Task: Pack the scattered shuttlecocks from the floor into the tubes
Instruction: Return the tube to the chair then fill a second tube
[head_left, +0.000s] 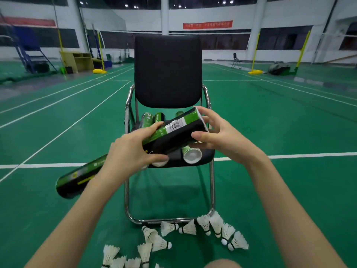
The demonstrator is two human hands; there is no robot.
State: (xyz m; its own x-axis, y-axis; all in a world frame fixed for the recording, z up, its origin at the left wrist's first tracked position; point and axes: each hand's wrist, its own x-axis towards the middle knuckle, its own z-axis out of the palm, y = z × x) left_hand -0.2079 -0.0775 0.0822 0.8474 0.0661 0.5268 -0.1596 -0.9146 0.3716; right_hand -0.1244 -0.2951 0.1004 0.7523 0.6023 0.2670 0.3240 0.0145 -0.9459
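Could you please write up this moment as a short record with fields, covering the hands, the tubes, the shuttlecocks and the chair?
setting: indoor badminton court, green floor
left hand: grips the middle of the held tube
right hand: at the tube's upper end, fingers around the cap
held tube: long, green and black, tilted, above the chair seat
other tubes: several lying on the black chair
shuttlecocks: white, scattered on the floor by the chair's front rail
packing: none visibly in hand

Red banner (207, 24) text too blurred to read, lowest shuttlecocks (123, 261) cut by bottom edge, tube (77, 176) end motion-blurred.
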